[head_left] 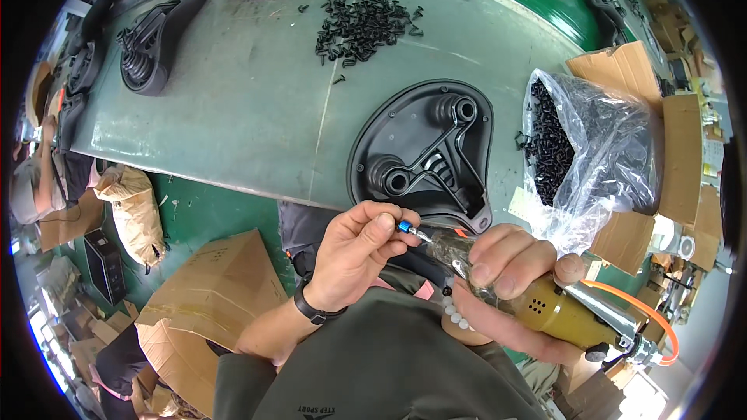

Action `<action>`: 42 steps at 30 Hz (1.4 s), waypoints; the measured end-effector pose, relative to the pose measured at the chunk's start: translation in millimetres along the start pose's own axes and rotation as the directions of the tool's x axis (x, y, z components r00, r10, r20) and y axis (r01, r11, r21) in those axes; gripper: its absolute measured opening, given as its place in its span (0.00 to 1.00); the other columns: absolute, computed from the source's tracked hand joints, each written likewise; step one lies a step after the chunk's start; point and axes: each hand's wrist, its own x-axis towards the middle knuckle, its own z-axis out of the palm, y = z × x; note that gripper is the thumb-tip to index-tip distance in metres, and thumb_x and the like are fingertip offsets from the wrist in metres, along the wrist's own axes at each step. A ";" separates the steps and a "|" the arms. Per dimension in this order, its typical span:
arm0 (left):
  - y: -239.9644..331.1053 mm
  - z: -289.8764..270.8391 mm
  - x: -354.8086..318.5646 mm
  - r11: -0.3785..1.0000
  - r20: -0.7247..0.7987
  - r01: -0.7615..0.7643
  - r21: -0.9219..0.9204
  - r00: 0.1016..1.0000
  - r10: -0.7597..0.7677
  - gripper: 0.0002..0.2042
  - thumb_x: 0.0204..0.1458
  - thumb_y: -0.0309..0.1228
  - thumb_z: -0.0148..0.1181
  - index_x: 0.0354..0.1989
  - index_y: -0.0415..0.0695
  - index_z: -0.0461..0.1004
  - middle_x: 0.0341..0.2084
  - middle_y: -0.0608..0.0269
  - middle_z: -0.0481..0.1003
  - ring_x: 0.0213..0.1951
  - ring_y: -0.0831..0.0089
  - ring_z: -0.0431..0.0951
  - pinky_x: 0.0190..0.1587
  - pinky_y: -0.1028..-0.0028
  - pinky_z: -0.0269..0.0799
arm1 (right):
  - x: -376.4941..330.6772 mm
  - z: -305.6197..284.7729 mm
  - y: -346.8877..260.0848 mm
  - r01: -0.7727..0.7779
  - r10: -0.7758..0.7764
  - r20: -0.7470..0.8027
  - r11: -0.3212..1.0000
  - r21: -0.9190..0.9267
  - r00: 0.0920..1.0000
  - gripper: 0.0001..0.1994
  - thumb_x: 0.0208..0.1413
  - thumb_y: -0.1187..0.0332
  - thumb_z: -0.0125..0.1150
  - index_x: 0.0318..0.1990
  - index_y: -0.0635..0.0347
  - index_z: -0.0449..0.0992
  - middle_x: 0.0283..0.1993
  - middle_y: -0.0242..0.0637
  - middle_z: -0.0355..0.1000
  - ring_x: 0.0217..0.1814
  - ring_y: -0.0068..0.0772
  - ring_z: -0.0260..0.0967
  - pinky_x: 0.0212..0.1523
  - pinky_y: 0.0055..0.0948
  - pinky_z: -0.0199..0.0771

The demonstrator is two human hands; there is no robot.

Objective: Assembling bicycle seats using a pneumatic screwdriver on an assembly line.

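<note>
Left of the black saddle shell [405, 128], lower than the tabletop [257, 93], stands a brown carton [198, 295], its contents hidden. Just in front of the shell, the left hand [350, 253], almost closed, pinches the blue tip of the power screwdriver [556, 313] between thumb and fingers. The tool's long axis slants: its tip points left and away from the person, its rear rightward and back. The right hand [527, 268] wraps around its body. Right of the shell, a clear plastic bag [615, 140] of black screws [548, 148] sits in an open carton [681, 163].
</note>
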 end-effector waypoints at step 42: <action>6.7 -52.5 66.1 -0.090 0.453 -0.473 0.876 0.747 0.487 0.29 0.36 0.35 0.72 0.50 0.38 0.72 0.47 0.53 0.75 0.61 0.49 0.64 0.64 0.47 0.53 | 16.0 5.8 41.0 -0.115 0.167 0.376 0.981 -0.157 0.912 0.31 0.51 0.60 0.63 0.60 0.63 0.58 0.37 0.45 0.69 0.33 0.45 0.69 0.36 0.45 0.69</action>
